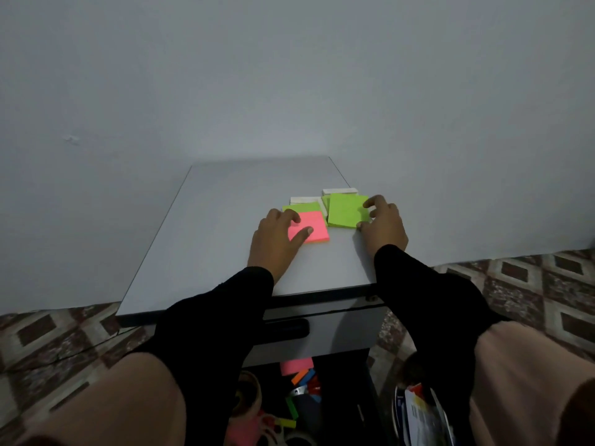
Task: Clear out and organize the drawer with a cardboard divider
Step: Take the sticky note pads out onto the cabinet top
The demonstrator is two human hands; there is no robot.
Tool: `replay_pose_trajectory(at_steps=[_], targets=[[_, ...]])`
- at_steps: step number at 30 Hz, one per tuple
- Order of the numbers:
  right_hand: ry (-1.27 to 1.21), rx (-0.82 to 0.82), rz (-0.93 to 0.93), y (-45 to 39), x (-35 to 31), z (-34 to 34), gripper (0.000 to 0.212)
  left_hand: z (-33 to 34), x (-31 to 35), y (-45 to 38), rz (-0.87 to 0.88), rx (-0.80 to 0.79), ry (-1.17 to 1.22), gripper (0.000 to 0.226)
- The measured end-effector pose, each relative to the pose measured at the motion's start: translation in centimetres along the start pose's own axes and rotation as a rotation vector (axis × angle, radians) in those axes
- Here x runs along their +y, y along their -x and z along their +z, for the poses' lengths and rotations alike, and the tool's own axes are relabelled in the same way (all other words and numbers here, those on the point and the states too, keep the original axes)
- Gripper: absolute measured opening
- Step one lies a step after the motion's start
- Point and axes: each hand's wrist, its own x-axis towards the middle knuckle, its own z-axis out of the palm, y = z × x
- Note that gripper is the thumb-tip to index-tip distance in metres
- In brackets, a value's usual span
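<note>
On the grey cabinet top (209,226) lie sticky-note pads. My left hand (277,239) rests on a pink pad (314,228), thumb and fingers curled at its left edge. A green pad (301,207) peeks out behind it. My right hand (383,225) holds the right edge of a larger green pad (346,210) between thumb and fingers. Two white pads (339,190) (304,199) sit behind the green ones. Below, the open drawer (370,410) shows a pink pad (296,365), coloured markers (306,379) and tape rolls (280,432).
A grey wall stands right behind the cabinet. Patterned floor tiles (531,284) spread on both sides. The closed upper drawer front with a dark handle (286,329) sits under the top. A bag with papers (421,413) stands at lower right.
</note>
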Motion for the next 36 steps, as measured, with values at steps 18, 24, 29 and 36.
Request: replay_pose_trajectory(at_steps=[18, 24, 29, 36], targets=[[0.300, 0.030, -0.190, 1.8, -0.2, 0.6, 0.050, -0.1, 0.1, 0.6, 0.035, -0.035, 0.106, 0.055], [-0.006, -0.080, -0.151, 4.9, -0.5, -1.0, 0.057, -3.0, 0.6, 4.1, -0.115, -0.192, 0.423, 0.071], [-0.022, -0.190, -0.184, 9.1, -1.0, -3.3, 0.046, -5.6, 1.4, 9.4, -0.151, -0.258, 0.540, 0.069], [-0.019, -0.271, -0.315, 16.5, -1.0, -6.1, 0.036, -7.9, 0.3, 19.6, -0.146, 0.000, 0.522, 0.041]])
